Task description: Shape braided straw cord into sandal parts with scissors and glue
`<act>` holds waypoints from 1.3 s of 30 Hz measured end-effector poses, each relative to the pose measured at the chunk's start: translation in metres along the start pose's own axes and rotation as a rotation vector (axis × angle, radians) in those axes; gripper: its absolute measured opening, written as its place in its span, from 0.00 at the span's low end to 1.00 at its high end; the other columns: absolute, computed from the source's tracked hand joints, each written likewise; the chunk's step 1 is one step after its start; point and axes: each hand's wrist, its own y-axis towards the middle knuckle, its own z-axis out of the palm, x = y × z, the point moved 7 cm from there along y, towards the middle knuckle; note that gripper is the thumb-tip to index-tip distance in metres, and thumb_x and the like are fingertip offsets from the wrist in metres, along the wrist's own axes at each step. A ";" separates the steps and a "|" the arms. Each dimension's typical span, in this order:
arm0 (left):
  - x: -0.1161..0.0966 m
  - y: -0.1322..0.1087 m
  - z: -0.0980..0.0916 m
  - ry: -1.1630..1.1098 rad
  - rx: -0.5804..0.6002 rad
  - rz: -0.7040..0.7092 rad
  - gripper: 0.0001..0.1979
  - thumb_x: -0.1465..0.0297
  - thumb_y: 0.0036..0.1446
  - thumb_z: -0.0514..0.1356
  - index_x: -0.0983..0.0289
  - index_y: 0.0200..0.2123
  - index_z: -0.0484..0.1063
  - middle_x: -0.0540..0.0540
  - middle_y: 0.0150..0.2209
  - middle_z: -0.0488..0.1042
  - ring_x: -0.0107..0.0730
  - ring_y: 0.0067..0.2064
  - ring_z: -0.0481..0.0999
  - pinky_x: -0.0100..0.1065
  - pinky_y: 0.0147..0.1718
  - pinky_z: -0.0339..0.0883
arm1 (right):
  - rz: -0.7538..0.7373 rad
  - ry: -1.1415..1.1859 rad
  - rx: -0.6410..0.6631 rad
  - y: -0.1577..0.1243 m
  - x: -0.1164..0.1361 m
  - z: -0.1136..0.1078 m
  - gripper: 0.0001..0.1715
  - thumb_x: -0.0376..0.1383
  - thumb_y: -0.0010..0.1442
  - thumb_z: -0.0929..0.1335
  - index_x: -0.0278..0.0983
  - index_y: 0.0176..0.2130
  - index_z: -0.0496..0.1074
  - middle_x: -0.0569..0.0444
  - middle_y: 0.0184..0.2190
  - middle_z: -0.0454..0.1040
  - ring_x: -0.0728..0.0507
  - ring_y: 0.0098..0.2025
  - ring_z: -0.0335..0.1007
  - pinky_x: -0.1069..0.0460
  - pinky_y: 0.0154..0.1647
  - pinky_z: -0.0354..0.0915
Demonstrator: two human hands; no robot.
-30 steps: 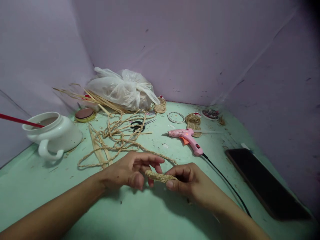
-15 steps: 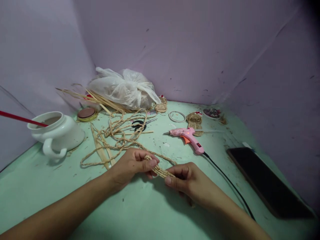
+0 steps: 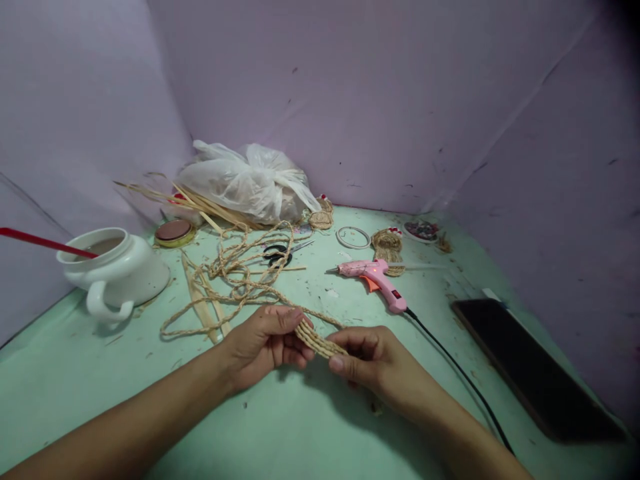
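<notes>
Between my two hands is a small piece of coiled braided rope (image 3: 318,341), its rows lying side by side. My left hand (image 3: 267,343) pinches its left end between thumb and fingers. At the other end, my right hand (image 3: 367,357) grips it, thumb in front, hiding that part. A loose length of braided rope (image 3: 235,280) lies tangled beyond my left hand, and one strand runs toward my right hand. Past my right hand rests a pink glue gun (image 3: 377,277) with a small orange light, its nozzle pointing left.
Black-handled scissors (image 3: 279,253) lie beside the rope. A white pot (image 3: 135,267) holding a red stick stands left. At the back are a tied plastic bag (image 3: 255,183), a round tin (image 3: 174,231), a ring (image 3: 353,237) and a woven rope piece (image 3: 387,248). A dark phone (image 3: 535,367) lies right.
My left thumb has shifted up to the coil's upper edge, and the left fingers have opened out beneath it. The coil has turned slightly, showing more of its rows. My right hand keeps its grip.
</notes>
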 end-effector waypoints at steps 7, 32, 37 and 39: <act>-0.005 0.000 -0.005 0.042 -0.048 0.031 0.10 0.69 0.44 0.65 0.72 0.27 0.72 0.56 0.21 0.74 0.30 0.22 0.74 0.26 0.18 0.69 | 0.006 0.002 -0.047 0.001 0.000 -0.005 0.15 0.43 0.44 0.72 0.33 0.29 0.74 0.60 0.19 0.65 0.54 0.19 0.53 0.57 0.19 0.52; -0.007 -0.019 0.033 1.871 -0.095 0.627 0.08 0.76 0.52 0.54 0.65 0.27 0.72 0.55 0.29 0.68 0.37 0.35 0.64 0.41 0.37 0.58 | -0.274 -1.061 -0.162 -0.005 0.018 -0.007 0.08 0.33 0.58 0.64 0.43 0.35 0.73 0.57 0.34 0.73 0.45 0.38 0.67 0.52 0.35 0.56; -0.006 -0.012 0.028 1.756 -0.059 0.586 0.10 0.78 0.52 0.53 0.66 0.21 0.68 0.54 0.27 0.66 0.33 0.33 0.64 0.38 0.35 0.58 | -0.254 -1.064 -0.164 -0.006 0.020 -0.008 0.09 0.32 0.57 0.64 0.42 0.34 0.73 0.57 0.34 0.73 0.46 0.39 0.67 0.53 0.34 0.56; -0.007 -0.013 0.026 1.733 -0.062 0.586 0.08 0.78 0.52 0.53 0.66 0.24 0.69 0.54 0.29 0.67 0.34 0.35 0.64 0.38 0.37 0.58 | -0.248 -1.109 -0.161 -0.009 0.023 -0.011 0.09 0.32 0.55 0.65 0.43 0.36 0.73 0.57 0.34 0.73 0.45 0.38 0.68 0.52 0.34 0.56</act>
